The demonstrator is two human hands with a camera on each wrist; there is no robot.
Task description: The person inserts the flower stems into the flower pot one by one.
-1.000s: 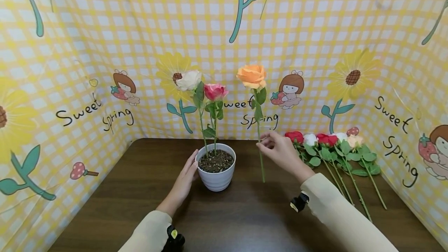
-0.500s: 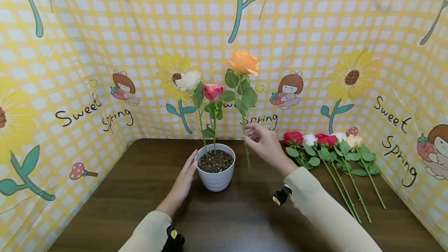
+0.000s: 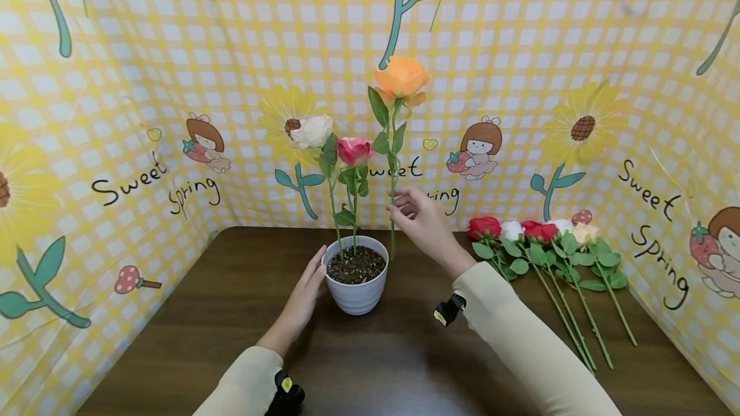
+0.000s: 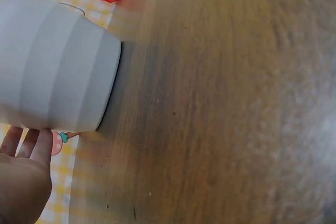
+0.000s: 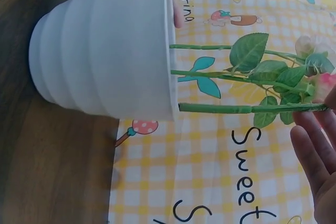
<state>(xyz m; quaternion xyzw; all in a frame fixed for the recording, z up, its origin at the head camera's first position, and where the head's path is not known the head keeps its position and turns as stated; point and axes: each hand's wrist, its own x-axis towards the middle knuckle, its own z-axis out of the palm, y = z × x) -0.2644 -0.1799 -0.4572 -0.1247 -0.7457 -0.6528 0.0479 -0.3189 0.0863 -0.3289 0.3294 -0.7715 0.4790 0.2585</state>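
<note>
A white ribbed flowerpot [image 3: 356,297] filled with dark soil [image 3: 354,268] stands on the table. Planted upright in it are a white rose [image 3: 312,132] and a pink rose [image 3: 354,151]. My left hand [image 3: 302,297] rests with straight fingers against the pot's left side; its fingers [image 4: 42,145] touch the wall in the left wrist view. With thumb and fingers, my right hand [image 3: 426,226] pinches the stem of an orange rose [image 3: 401,77], held upright right of the pink one. The cut end of its green stem [image 5: 215,108] appears near the pot's rim in the right wrist view.
Several roses lie side by side on the right of the brown table [image 3: 231,313], among them a red rose [image 3: 540,231] and a peach rose [image 3: 585,232]. Behind and around hangs a yellow checked cloth [image 3: 509,50] with printed sunflowers.
My right hand has carried the orange rose leftward and upward, from right of the pot to near its rim. The blossom has turned. My left hand and the pot have stayed put.
</note>
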